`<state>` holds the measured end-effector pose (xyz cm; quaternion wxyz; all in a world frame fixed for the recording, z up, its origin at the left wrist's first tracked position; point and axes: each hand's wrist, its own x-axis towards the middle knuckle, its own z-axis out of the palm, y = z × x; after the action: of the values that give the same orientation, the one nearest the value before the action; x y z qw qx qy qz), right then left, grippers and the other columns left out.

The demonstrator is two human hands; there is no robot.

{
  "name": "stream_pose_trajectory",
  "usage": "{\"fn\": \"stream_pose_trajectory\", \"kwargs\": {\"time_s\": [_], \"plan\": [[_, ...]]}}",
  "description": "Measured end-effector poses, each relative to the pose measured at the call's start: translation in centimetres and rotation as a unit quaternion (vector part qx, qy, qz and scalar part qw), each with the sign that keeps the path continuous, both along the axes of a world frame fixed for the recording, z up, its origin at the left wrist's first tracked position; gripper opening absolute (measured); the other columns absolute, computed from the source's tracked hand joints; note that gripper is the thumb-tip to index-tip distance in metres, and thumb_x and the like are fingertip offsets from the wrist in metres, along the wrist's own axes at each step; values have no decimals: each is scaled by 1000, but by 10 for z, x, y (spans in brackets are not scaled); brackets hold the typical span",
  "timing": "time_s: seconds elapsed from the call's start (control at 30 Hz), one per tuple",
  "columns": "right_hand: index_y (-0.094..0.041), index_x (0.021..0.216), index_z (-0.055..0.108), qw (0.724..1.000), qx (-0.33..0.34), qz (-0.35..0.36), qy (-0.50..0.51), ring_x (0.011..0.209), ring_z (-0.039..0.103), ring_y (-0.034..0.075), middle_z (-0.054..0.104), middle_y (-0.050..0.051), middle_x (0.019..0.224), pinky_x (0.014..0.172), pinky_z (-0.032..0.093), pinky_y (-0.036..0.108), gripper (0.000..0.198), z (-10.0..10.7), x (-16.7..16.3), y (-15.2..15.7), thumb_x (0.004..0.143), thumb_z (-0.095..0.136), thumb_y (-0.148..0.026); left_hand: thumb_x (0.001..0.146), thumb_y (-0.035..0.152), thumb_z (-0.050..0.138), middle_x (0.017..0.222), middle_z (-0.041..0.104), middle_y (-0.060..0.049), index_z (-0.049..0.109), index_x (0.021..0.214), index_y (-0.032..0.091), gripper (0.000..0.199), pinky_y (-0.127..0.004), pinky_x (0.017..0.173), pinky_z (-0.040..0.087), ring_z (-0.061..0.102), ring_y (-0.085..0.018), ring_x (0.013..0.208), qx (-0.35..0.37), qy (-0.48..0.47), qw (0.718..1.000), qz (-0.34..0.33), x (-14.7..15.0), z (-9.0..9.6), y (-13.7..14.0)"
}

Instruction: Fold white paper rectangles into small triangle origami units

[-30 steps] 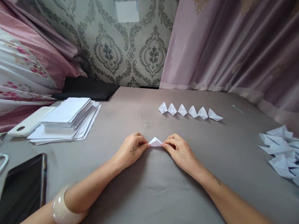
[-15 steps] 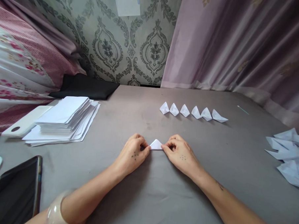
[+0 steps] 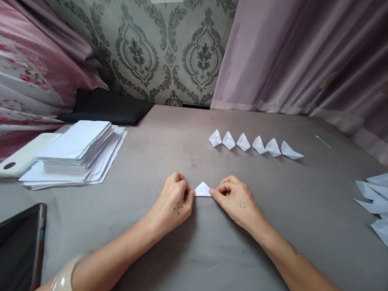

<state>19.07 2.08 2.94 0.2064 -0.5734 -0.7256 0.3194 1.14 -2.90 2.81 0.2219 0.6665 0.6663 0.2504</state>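
A small white folded paper (image 3: 202, 189), shaped like a low triangle with its peak pointing away from me, is between my hands just above the grey tabletop. My left hand (image 3: 175, 198) pinches its left corner between thumb and fingers. At the right corner, my right hand (image 3: 236, 199) grips it the same way. Beyond the hands, several folded paper boats (image 3: 243, 142) stand in a row on the table.
To the left lie a stack of white paper sheets (image 3: 75, 144), a white board with a hole (image 3: 23, 155), a dark phone (image 3: 14, 245) and a black folded cloth (image 3: 108, 107). More folded papers (image 3: 383, 196) are heaped at the right edge. A thin stick (image 3: 323, 141) lies far right.
The view has tilted down and moved slightly closer. Both hands keep their hold on the folded paper's corners, with almost no movement.
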Motion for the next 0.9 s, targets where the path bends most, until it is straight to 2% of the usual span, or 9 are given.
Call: {"fn": "stream_pose_trajectory", "kwargs": {"time_s": [0.27, 0.33, 0.47, 0.53, 0.63, 0.7, 0.8, 0.9], "plan": [[-21, 59, 66, 1000, -11, 2, -10, 62, 55, 12, 62, 2, 85, 59, 41, 27, 22, 0, 1, 1, 75, 63, -37, 85, 25, 47, 92, 51, -8, 52, 75, 18, 13, -35, 75, 46, 51, -21, 85, 1, 23, 999, -27, -2, -2, 1], [-22, 59, 66, 1000, -16, 2, -14, 61, 55, 12, 62, 1, 85, 58, 41, 26, 22, 0, 0, 2, 74, 63, -38, 87, 22, 44, 93, 52, -8, 53, 86, 17, 10, -34, 75, 45, 51, -21, 86, 9, 31, 998, -45, -2, 0, 0], [-21, 58, 65, 1000, -7, 13, 1, 62, 54, 11, 62, 1, 84, 59, 42, 26, 23, -1, 3, 5, 74, 64, -39, 89, 10, 32, 103, 54, -8, 52, 114, 21, 33, -33, 80, 44, 50, -20, 90, 31, 44, 988, -143, -2, 3, -1], [-21, 64, 66, 999, -9, 37, 39, 61, 55, 11, 63, 2, 86, 60, 44, 26, 23, -1, 9, 5, 77, 61, -39, 90, 9, 29, 102, 56, -7, 55, 116, 24, 39, -32, 80, 44, 51, -19, 89, 28, 52, 983, -173, -2, 3, -2], [-20, 85, 69, 992, -31, 53, 108, 57, 56, 10, 65, 4, 90, 54, 46, 25, 23, -1, 21, 1, 83, 52, -36, 91, 11, 30, 101, 57, -7, 59, 115, 24, 40, -31, 80, 45, 53, -19, 91, 32, 47, 983, -173, -3, 2, -2], [-21, 93, 69, 991, 13, 68, 116, 60, 57, 10, 65, 4, 92, 55, 46, 24, 24, -1, 27, -6, 85, 47, -28, 91, 12, 30, 101, 57, -7, 61, 114, 23, 40, -31, 81, 45, 54, -19, 92, 37, 40, 984, -171, -4, 1, -1], [-25, 97, 71, 979, 136, 138, 66, 69, 58, 11, 64, 2, 91, 65, 47, 24, 33, -1, 31, -16, 82, 44, -14, 90, 12, 32, 101, 57, -7, 62, 113, 24, 40, -31, 81, 46, 54, -19, 94, 42, 36, 985, -166, -5, -2, -1], [-27, 107, 69, 964, 188, 185, 9, 72, 58, 12, 63, 3, 91, 69, 48, 26, 42, -2, 32, -21, 81, 41, -9, 90, 12, 33, 101, 58, -7, 64, 113, 24, 41, -31, 82, 46, 55, -19, 94, 50, 32, 985, -164, -6, -4, 0]]}}
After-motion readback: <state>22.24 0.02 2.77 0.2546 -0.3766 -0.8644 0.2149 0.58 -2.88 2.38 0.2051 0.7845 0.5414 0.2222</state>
